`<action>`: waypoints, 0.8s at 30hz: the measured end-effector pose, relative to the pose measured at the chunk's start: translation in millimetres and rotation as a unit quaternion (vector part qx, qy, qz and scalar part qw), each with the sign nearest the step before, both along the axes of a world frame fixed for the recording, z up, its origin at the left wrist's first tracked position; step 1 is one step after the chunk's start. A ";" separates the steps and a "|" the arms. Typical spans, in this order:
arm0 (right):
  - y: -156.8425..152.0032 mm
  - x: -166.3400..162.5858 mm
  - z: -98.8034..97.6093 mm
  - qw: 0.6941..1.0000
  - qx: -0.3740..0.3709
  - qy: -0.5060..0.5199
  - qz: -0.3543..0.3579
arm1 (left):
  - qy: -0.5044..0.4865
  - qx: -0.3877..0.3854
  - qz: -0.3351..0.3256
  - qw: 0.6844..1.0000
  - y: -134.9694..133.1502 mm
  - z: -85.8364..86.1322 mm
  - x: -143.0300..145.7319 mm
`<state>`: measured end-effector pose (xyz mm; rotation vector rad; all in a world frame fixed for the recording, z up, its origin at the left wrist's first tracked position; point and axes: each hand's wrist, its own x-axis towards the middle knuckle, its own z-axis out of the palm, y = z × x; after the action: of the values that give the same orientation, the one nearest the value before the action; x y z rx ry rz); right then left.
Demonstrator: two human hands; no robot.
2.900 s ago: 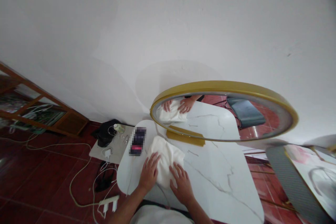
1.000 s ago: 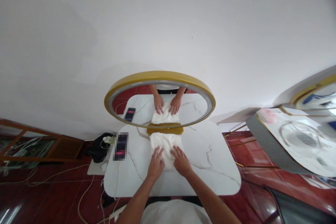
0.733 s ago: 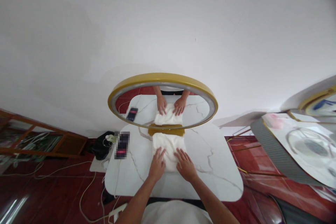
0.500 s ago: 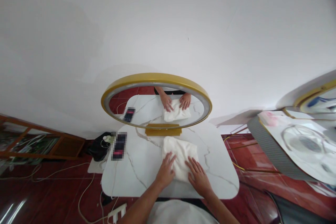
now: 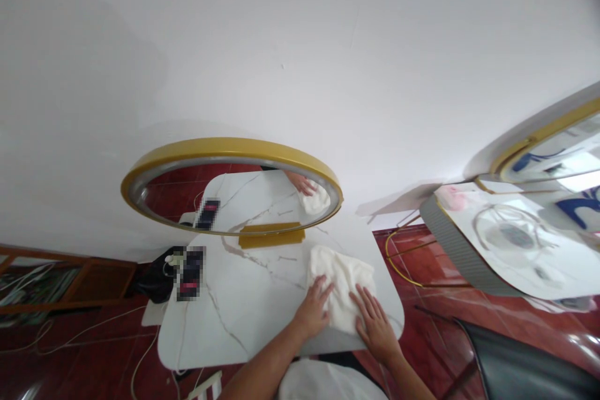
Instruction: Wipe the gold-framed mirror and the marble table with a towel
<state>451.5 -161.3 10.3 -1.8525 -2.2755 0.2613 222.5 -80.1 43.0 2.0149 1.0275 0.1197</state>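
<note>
Our left hand and right hand are sliding to the right, carrying the white cloth along: a second ago we were pressing it straight in front of the gold base of the round mirror, and now we are working near the right-hand end of the table. That is putting the work on a different part of the tabletop, with the cloth lying creased just short of the edge. Both hands are resting palm down with fingers spread, pinching nothing that we can see; the left is covering the cloth's left side, the right its right side.

Counting outward, we are seeing two hands, one cloth, one table beneath, and one mirror standing on one base. At the table's left end, one dark pixelated object is lying. Farther left, one black bag, one small bottle and one wooden rack are sitting. To our right, a second table, a second mirror and one black chair are standing.
</note>
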 end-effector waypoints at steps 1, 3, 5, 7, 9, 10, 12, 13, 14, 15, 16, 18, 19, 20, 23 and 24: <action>6.0 2.1 0.3 1.000 0.003 0.002 -0.003 | 0.003 0.003 0.001 1.000 4.5 -0.6 3.1; 19.9 7.0 1.3 1.000 0.011 0.004 -0.006 | 0.010 0.008 0.008 1.000 14.7 -1.7 9.5; 35.6 12.4 2.9 1.000 0.016 0.004 -0.007 | 0.015 0.010 0.019 1.000 26.2 -2.0 16.6; 52.8 17.8 4.5 1.000 0.020 0.004 -0.007 | 0.019 0.013 0.032 0.999 38.8 -1.7 24.4; 70.9 23.0 6.2 1.000 0.023 0.003 -0.008 | 0.023 0.015 0.045 0.999 52.2 -1.5 32.4; 80.0 25.7 7.1 1.000 0.024 0.002 -0.008 | 0.026 0.016 0.051 0.998 59.2 -1.7 36.4; 97.7 31.7 8.9 1.000 0.023 -0.002 -0.006 | 0.029 0.014 0.059 0.998 73.8 -2.9 44.3; 106.1 35.1 9.8 1.000 0.022 -0.004 -0.004 | 0.030 0.012 0.062 0.998 81.4 -3.7 48.3; 114.0 38.9 10.5 1.000 0.019 -0.006 -0.003 | 0.031 0.011 0.063 0.997 89.0 -4.7 52.3; 121.4 42.9 11.0 1.000 0.016 -0.008 -0.004 | 0.032 0.010 0.064 0.997 96.4 -5.7 56.5; 128.2 47.1 11.4 1.000 0.011 -0.009 -0.004 | 0.033 0.009 0.063 0.997 103.6 -6.7 60.7; 139.2 55.7 12.0 1.000 0.000 -0.011 -0.004 | 0.037 0.006 0.061 0.997 115.6 -8.3 69.5; 143.3 59.8 12.4 1.000 -0.006 -0.012 -0.003 | 0.041 0.005 0.060 0.997 120.0 -8.9 73.9; 146.3 63.7 12.9 1.000 -0.010 -0.013 -0.002 | 0.045 0.003 0.059 0.997 123.0 -9.3 78.3; 147.7 72.5 15.3 1.000 -0.016 -0.015 0.005 | 0.059 0.002 0.060 0.996 123.0 -9.2 89.6; 145.5 74.5 16.0 1.000 -0.017 -0.015 0.007 | 0.063 0.003 0.059 0.996 120.4 -8.6 92.6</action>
<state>526.0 -15.8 26.2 -1.8694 -2.3182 0.2786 315.1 40.3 34.4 1.9868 1.2277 0.0603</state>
